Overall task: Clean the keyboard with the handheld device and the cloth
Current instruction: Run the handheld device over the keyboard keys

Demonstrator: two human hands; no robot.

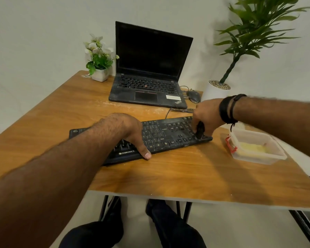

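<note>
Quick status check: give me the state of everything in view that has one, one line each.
Laptop: lid open, screen dark.
Keyboard: flat on table, dusty.
Left hand: resting on keyboard, fingers hidden, thumb on the front edge.
Right hand: grips black handheld device, tip on the keyboard's right end.
Plastic container: lid off, yellow contents inside.
</note>
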